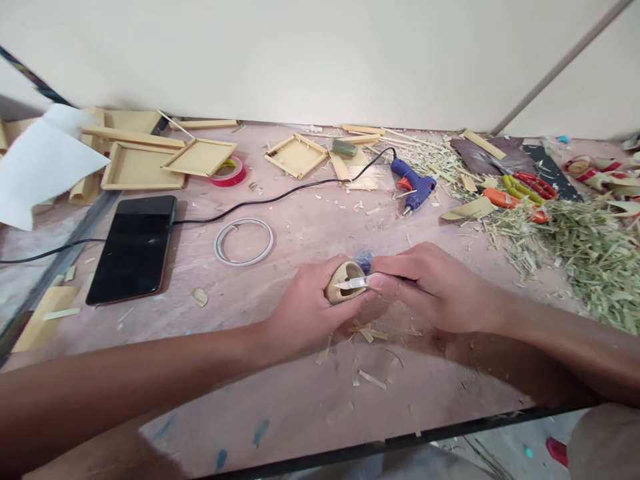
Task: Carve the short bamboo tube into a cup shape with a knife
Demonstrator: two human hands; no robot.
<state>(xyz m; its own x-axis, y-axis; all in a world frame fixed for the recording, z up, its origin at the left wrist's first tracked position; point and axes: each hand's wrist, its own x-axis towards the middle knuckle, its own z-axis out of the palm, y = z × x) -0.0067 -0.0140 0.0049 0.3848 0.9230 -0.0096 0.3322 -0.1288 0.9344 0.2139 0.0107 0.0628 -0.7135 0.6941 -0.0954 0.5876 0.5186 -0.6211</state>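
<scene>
Shavings (367,331) lie on the table (300,407) just below my hands. My left hand (300,313) is wrapped around a bamboo piece (343,280), hollow end facing me. Touching it from the right, my right hand (430,290) is clenched on a blade (354,284) whose tip rests across the bamboo's rim. Farther off I see a tape ring (244,242), a phone (134,247) and a glue gun (413,181).

Bright, soft, even light; faint shadow under the right hand (435,290) on the dusty pale pink tabletop (280,407); edges bow outward; near forearms slightly blurred.
</scene>
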